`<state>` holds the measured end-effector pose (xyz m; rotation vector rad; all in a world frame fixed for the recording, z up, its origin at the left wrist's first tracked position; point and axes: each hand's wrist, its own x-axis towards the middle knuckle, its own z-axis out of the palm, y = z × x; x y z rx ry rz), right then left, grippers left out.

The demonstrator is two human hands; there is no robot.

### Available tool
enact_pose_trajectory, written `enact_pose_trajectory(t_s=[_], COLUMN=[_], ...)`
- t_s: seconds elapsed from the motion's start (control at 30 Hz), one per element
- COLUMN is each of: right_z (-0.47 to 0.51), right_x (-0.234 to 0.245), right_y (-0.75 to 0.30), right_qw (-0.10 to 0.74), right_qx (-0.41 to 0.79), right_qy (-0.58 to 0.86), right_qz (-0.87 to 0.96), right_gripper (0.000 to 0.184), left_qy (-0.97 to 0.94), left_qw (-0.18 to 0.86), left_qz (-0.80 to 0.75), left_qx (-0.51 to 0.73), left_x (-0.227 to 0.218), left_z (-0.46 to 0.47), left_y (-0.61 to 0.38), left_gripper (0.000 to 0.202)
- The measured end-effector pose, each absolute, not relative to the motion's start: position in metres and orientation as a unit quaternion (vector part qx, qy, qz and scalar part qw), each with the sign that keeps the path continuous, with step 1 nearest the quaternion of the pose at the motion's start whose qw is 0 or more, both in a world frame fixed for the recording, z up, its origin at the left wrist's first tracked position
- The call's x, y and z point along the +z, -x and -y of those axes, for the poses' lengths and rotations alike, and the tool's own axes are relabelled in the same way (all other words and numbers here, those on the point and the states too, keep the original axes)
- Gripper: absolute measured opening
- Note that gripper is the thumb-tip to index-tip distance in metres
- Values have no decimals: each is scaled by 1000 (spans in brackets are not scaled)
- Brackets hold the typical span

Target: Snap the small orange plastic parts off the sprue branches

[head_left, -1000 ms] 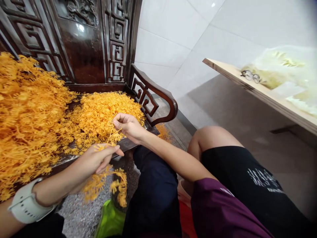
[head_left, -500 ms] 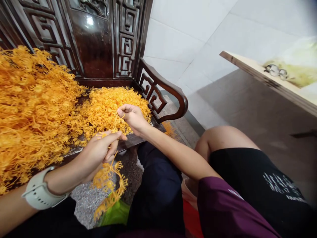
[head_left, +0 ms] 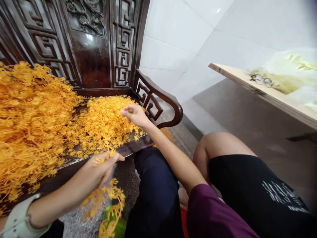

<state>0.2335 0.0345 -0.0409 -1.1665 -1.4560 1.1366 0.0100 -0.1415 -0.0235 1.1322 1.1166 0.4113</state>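
Observation:
My left hand (head_left: 100,168), with a pale watch band on the wrist, is closed on a strand of orange plastic flower pieces (head_left: 116,198). Part of this strand sticks up above the thumb; the rest dangles under the hand. My right hand (head_left: 135,114) is over the right side of a pile of small loose orange flower pieces (head_left: 102,115), thumb and fingers drawn together. Whether anything small is between those fingertips I cannot make out. To the left rises a larger heap of orange branching strands (head_left: 32,122).
The piles lie on a dark carved wooden bench (head_left: 95,71) with a curved armrest (head_left: 173,105) on the right. A person's knee (head_left: 223,143) is close on my right. Glasses (head_left: 261,80) lie on a wooden board (head_left: 237,74). Something bright green (head_left: 119,228) is below.
My right hand has come apart from the strand and from my left hand, over the small pile. My left hand, still gripping the strand, sits lower in view. The camera view has shifted slightly.

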Motion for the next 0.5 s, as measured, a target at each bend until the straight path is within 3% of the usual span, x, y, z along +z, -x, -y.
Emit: enact_pose_trajectory(t_s=[0.1, 0.17, 0.23, 0.37, 0.43, 0.5], right_z=[-14, -9, -12, -22, -21, -15], right_x=[-66, -71, -67, -51, -50, -56], right_y=[-228, -224, -224, -226, -225, -223], right_qw=[194, 86, 130, 433, 440, 367], right_qx=[510, 525, 542, 577, 599, 606], right_qy=[350, 289, 294, 400, 437, 456], right_qz=[761, 796, 776, 566, 506, 538], right_gripper=[13, 10, 7, 15, 19, 21], left_qy=[-483, -488, -503, -518, -528, -538], left_qw=[664, 653, 649, 661, 657, 650], left_qz=[-546, -555, -545, -524, -521, -519], left_qx=[165, 166, 169, 143, 137, 137], left_x=[-36, -42, -44, -44, -43, -42], left_z=[128, 123, 122, 124, 124, 123], left_y=[2, 5, 4, -2, -5, -6], left_gripper=[57, 57, 57, 49, 47, 49])
